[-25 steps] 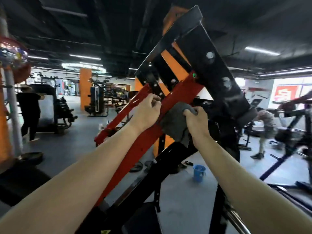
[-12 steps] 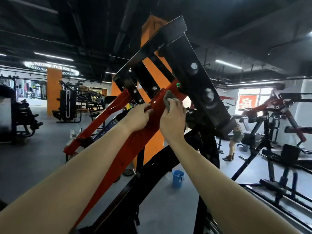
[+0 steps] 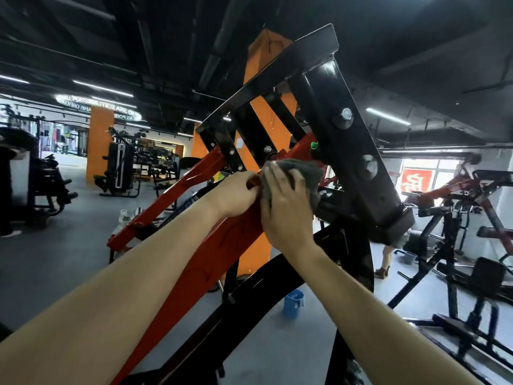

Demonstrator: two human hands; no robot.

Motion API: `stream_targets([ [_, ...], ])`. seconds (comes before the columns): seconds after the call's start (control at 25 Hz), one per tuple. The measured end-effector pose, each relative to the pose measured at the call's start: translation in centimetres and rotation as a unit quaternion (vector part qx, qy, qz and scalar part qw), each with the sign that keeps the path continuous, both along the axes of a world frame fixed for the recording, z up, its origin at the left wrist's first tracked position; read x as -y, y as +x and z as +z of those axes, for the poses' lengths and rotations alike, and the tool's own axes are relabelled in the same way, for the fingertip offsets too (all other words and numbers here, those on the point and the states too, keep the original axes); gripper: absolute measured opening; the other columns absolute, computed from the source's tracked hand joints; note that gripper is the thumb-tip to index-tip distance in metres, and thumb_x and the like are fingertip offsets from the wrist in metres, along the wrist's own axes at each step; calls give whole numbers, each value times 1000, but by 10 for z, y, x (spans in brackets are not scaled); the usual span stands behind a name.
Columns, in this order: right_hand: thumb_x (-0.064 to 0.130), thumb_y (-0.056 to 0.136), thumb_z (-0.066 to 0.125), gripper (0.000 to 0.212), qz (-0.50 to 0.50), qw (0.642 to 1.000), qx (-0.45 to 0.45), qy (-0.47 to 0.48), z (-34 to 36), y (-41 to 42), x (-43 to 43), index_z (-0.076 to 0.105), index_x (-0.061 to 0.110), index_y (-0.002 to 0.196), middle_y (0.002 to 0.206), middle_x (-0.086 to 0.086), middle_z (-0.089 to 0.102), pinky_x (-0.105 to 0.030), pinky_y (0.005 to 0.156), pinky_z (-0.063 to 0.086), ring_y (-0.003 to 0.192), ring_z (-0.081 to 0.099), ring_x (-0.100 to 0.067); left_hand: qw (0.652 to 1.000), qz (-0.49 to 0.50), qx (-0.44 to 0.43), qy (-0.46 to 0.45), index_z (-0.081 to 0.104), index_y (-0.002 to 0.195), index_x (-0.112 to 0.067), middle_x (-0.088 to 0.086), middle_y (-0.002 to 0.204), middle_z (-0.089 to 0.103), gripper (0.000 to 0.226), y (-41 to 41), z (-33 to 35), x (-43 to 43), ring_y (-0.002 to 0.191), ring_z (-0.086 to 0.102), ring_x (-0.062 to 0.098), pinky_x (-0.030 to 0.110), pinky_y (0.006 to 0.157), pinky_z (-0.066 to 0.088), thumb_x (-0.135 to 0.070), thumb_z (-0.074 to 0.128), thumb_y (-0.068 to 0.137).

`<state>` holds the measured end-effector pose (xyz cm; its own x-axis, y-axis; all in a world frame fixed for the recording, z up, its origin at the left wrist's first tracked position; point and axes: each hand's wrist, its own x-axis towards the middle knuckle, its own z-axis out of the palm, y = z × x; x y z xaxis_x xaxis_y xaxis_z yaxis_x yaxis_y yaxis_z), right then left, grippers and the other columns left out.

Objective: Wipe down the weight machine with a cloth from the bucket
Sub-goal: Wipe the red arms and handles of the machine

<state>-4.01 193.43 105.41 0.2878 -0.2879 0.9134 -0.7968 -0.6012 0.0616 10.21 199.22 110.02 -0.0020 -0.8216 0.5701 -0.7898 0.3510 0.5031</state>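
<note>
Towering in my remote view, the black-framed weight machine (image 3: 347, 151) stands tilted in front of an orange pillar (image 3: 261, 65) in a gym hall. Its red lever arm (image 3: 211, 262) runs diagonally from lower left up to the frame. I see the left hand (image 3: 236, 193) gripping that arm, fingers curled round its upper edge, just beside the right hand (image 3: 286, 207). The right hand's fingers lie close together and curve over a bunched grey cloth (image 3: 302, 170), pressing it on the red arm where it meets the black frame. A small blue bucket (image 3: 293, 302) stands on the floor below, well apart from both hands.
</note>
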Motion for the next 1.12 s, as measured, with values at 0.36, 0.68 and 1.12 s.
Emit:
stream_targets([
  [0.36, 36, 108, 34, 43, 28, 1000, -5, 2, 35, 4, 12, 63, 14, 130, 143, -1, 56, -43, 127, 15, 154, 23, -22, 1000, -5, -16, 8, 52, 140, -17, 1, 124, 59, 35, -4, 0, -6, 110, 58, 19, 35, 96, 48, -27, 48, 108],
  [0.68, 40, 107, 27, 49, 1, 997, -70, -15, 63, -13, 28, 65, 15, 124, 133, -1, 62, -41, 126, 17, 146, 35, -22, 1000, 7, -6, 7, 47, 145, -20, -8, 107, 48, 39, -8, -4, -4, 88, 53, 10, 28, 75, 43, -36, 46, 109],
  [1.12, 39, 108, 28, 49, 86, 996, -10, 15, 50, -14, 27, 60, 17, 139, 153, 2, 49, -35, 129, 4, 155, 19, -15, 1000, 8, -19, -18, 44, 142, -21, 7, 111, 65, 36, -9, -14, 1, 80, 59, 19, 41, 75, 48, -35, 41, 109],
])
